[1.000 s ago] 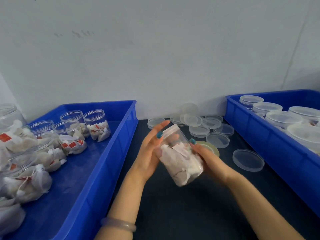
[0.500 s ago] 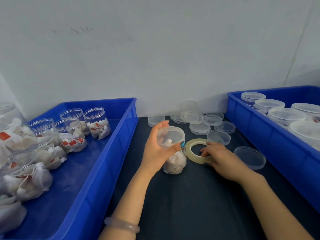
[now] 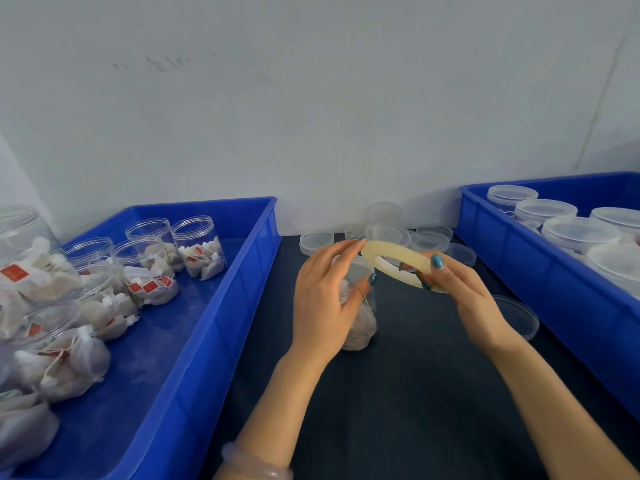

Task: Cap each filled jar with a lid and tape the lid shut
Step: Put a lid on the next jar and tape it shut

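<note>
Taping step: right hand (image 3: pixel 465 294) grips tape roll (image 3: pixel 391 271) above jar (image 3: pixel 362 323); left hand (image 3: pixel 322 303), fingers straight, touches roll. Next move likely: free tape end.

You have one blue bin (image 3: pixel 225 323) at the frame's lower left and another blue bin (image 3: pixel 554 289) at right, both on the dark table (image 3: pixel 398 410), below a pale wall (image 3: pixel 311 98).
</note>
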A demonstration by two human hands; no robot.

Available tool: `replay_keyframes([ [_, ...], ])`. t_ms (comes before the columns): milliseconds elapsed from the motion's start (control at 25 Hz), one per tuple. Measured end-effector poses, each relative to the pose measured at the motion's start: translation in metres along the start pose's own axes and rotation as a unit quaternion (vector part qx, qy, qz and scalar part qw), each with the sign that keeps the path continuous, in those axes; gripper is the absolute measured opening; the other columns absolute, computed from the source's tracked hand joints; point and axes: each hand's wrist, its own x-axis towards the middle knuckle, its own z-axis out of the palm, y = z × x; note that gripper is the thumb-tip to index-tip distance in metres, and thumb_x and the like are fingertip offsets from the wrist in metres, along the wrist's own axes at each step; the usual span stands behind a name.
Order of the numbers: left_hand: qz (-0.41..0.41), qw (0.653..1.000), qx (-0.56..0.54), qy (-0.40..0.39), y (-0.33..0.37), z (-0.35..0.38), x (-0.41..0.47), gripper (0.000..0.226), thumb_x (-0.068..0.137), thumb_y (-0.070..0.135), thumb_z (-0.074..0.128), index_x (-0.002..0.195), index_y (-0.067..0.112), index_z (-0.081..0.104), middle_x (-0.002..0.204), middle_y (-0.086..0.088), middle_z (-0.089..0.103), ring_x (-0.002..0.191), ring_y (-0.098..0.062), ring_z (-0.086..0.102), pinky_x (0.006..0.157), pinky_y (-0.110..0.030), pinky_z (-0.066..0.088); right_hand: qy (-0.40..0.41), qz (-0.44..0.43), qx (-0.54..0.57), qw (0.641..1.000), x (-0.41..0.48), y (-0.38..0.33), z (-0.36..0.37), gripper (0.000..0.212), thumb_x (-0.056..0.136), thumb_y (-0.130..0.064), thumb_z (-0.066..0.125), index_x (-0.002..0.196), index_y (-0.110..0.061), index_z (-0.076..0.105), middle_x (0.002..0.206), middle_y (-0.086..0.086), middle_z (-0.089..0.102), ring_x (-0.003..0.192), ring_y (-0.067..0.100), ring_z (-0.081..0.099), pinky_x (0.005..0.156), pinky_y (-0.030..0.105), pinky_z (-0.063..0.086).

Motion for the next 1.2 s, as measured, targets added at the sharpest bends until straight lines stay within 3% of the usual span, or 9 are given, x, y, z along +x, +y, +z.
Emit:
replay_keyframes([
  [200,0.023,0.998,0.055,0.023,0.011,0.004,-0.003,0.051,0.095,0.033,0.055,0.144,0.018,0.051,0.136,-0.001,0.057,0.125,-0.016,0.052,0.102,-0.036,0.049,0.001,-0.042,-0.067,0.997,0.001,0.000,0.008,0.029,0.095,-0.036,0.045,0.104,-0.017,0.065,0.083,-0.005,0.051,0.083,0.017,0.046,0.078,0.031,0.038],
  [360,0.060,0.992,0.081,0.079,0.020,0.004,-0.005,0.040,0.098,0.032,0.053,0.134,0.017,0.062,0.129,-0.001,0.063,0.117,-0.015,0.058,0.096,-0.034,0.051,0.034,-0.075,-0.138,0.987,0.001,0.000,0.012,0.028,0.096,-0.037,0.046,0.105,-0.018,0.064,0.086,-0.012,0.053,0.087,0.017,0.048,0.079,0.033,0.040],
  [480,0.082,0.981,0.100,0.142,0.021,0.004,-0.007,0.029,0.094,0.025,0.064,0.122,0.020,0.071,0.119,0.003,0.069,0.105,-0.014,0.065,0.086,-0.035,0.054,0.049,-0.082,-0.170,0.981,-0.001,-0.001,0.018,0.029,0.096,-0.044,0.046,0.103,-0.022,0.064,0.092,-0.017,0.055,0.092,0.015,0.049,0.079,0.031,0.040],
  [640,-0.006,0.979,-0.041,0.201,0.026,0.002,-0.007,0.013,0.083,0.024,0.079,0.096,0.023,0.079,0.099,0.012,0.074,0.093,-0.008,0.069,0.078,-0.041,0.057,0.058,-0.112,-0.207,0.970,-0.002,-0.002,0.025,0.034,0.093,-0.049,0.045,0.102,-0.022,0.064,0.096,-0.026,0.055,0.094,0.013,0.049,0.082,0.031,0.039],
  [760,-0.136,0.957,-0.191,0.173,0.031,-0.002,-0.003,0.010,0.080,0.032,0.080,0.086,0.034,0.072,0.090,0.016,0.073,0.094,-0.011,0.069,0.083,-0.045,0.056,0.057,-0.132,-0.231,0.962,-0.003,-0.001,0.028,0.026,0.095,-0.041,0.052,0.099,-0.019,0.064,0.092,-0.024,0.056,0.093,0.011,0.049,0.083,0.031,0.038],
  [840,-0.173,0.954,-0.199,0.145,0.030,-0.004,-0.002,0.007,0.081,0.041,0.074,0.084,0.040,0.068,0.088,0.015,0.072,0.095,-0.013,0.066,0.087,-0.046,0.054,0.060,-0.141,-0.243,0.958,-0.003,-0.001,0.029,0.028,0.095,-0.041,0.053,0.099,-0.016,0.065,0.090,-0.024,0.055,0.094,0.007,0.049,0.084,0.029,0.036],
  [960,-0.171,0.968,-0.135,0.124,0.031,-0.005,0.000,0.010,0.083,0.054,0.060,0.087,0.044,0.060,0.089,0.019,0.066,0.093,-0.009,0.062,0.085,-0.045,0.053,0.065,-0.159,-0.263,0.949,-0.003,-0.002,0.030,0.034,0.094,-0.046,0.048,0.099,-0.016,0.064,0.091,-0.025,0.053,0.094,0.003,0.047,0.084,0.026,0.035],
  [1040,-0.155,0.976,-0.104,0.112,0.032,-0.003,0.000,0.023,0.086,0.056,0.053,0.091,0.035,0.061,0.088,0.026,0.059,0.092,-0.004,0.059,0.084,-0.045,0.052,0.078,-0.166,-0.292,0.939,-0.002,-0.001,0.029,0.033,0.095,-0.045,0.047,0.097,-0.016,0.063,0.090,-0.027,0.050,0.090,0.002,0.045,0.084,0.023,0.033],
  [1200,-0.092,0.990,-0.067,0.087,0.039,0.003,-0.003,0.021,0.094,0.037,0.059,0.097,0.018,0.067,0.088,0.031,0.052,0.090,-0.002,0.054,0.083,-0.038,0.051,0.134,-0.158,-0.355,0.912,0.000,0.004,0.023,0.032,0.094,-0.043,0.048,0.096,-0.015,0.063,0.089,-0.023,0.052,0.088,0.007,0.046,0.081,0.028,0.030],
])
